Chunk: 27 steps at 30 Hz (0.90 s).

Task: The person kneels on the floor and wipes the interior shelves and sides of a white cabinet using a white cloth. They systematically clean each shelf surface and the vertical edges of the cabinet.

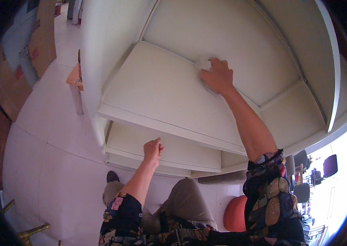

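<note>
In front of me stands a white shelf unit with a wide upper shelf board point(161, 89) and a back panel point(210, 30). My right hand point(219, 75) reaches deep inside and presses a thin, whitish cloth or wipe point(203, 64) where the board meets the back panel. Part of that cloth is hidden under the palm and fingers. Outside the unit, before the lower shelf point(173, 147), my left hand point(154, 150) is held up with its fingers curled in. Nothing shows in it, and it looks apart from the shelf.
The unit's side wall point(96, 61) rises on the left; a divider point(290, 46) runs on the right. Cardboard boxes point(42, 37), an orange-topped stool or chair point(74, 75) and gold metal legs point(35, 230) stand leftward. A red rounded seat point(235, 213) is near my right arm.
</note>
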Each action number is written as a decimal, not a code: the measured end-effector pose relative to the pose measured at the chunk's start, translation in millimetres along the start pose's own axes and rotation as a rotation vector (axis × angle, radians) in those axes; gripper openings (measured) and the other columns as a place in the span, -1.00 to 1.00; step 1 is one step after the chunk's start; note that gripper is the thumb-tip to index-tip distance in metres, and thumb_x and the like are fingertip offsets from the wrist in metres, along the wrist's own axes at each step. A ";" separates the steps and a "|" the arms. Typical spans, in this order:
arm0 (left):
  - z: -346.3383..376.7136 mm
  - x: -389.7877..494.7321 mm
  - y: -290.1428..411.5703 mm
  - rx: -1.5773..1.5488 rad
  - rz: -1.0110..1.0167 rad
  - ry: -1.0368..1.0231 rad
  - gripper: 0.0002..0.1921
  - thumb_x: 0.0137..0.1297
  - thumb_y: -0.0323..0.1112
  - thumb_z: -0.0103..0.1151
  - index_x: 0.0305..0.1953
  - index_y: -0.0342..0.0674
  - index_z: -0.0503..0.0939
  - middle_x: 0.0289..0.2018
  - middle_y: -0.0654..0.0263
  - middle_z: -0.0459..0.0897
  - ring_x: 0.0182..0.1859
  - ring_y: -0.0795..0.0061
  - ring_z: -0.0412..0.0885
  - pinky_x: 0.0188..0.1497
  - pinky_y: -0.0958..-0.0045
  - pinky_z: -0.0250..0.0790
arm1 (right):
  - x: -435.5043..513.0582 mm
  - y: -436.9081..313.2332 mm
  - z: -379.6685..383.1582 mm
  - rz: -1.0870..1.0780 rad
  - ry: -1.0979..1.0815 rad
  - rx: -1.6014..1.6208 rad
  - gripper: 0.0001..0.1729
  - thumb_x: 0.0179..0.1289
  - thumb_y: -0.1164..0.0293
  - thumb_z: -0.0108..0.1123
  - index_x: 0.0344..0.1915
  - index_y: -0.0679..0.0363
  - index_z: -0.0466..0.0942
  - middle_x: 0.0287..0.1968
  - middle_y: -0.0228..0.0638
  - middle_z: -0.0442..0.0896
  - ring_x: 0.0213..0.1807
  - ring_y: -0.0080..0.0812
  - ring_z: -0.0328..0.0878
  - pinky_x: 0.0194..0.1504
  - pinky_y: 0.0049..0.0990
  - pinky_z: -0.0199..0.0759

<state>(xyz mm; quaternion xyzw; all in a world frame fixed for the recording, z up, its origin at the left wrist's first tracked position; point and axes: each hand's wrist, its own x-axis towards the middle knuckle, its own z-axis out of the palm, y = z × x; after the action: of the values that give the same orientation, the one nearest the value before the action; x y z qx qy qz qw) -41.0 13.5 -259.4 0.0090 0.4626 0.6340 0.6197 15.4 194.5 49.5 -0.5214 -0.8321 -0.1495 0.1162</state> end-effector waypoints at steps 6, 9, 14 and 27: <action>-1.8 2.6 0.3 0.008 -0.027 0.013 -0.67 0.28 -0.18 0.24 -0.59 -0.06 0.41 -0.65 0.40 0.50 -0.67 0.66 0.35 -0.69 0.54 0.03 | 14.4 -45.4 3.7 -0.102 0.036 0.012 -0.39 0.11 0.09 0.11 0.14 0.13 0.55 0.17 -0.35 0.56 0.29 -0.22 0.35 0.20 -0.03 0.29; -3.3 2.5 1.2 0.014 -0.021 0.004 -0.67 0.29 -0.17 0.23 -0.59 -0.07 0.41 -0.65 0.39 0.49 -0.68 0.66 0.31 -0.69 0.54 0.03 | 22.7 -68.5 4.8 -0.146 0.016 0.016 -0.40 0.14 0.07 0.10 0.13 0.12 0.55 0.18 -0.37 0.55 0.28 -0.19 0.35 0.18 -0.04 0.31; -2.6 -1.7 5.1 -0.016 -0.010 0.025 -0.67 0.28 -0.15 0.23 -0.59 -0.07 0.41 -0.65 0.39 0.49 -0.67 0.66 0.29 -0.68 0.55 0.04 | 28.8 -108.2 -4.9 -0.211 -0.005 0.038 -0.33 0.12 0.03 0.13 0.16 0.18 0.52 0.14 -0.25 0.57 0.26 -0.18 0.36 0.16 -0.09 0.31; -5.6 0.5 2.6 -0.009 -0.015 0.016 -0.67 0.30 -0.15 0.26 -0.57 -0.05 0.41 -0.63 0.43 0.49 -0.60 0.65 0.45 -0.66 0.55 0.05 | 55.3 -159.2 12.6 -0.342 0.083 0.112 -0.33 0.10 0.07 0.16 0.23 0.06 0.51 0.25 -0.38 0.51 0.32 -0.21 0.32 0.19 -0.03 0.30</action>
<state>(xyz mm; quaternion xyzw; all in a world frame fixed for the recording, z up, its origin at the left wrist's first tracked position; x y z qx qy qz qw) -46.4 11.2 -261.3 -0.0021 0.4647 0.6314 0.6208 -152.5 179.6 36.8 -0.3583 -0.9102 -0.1418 0.1521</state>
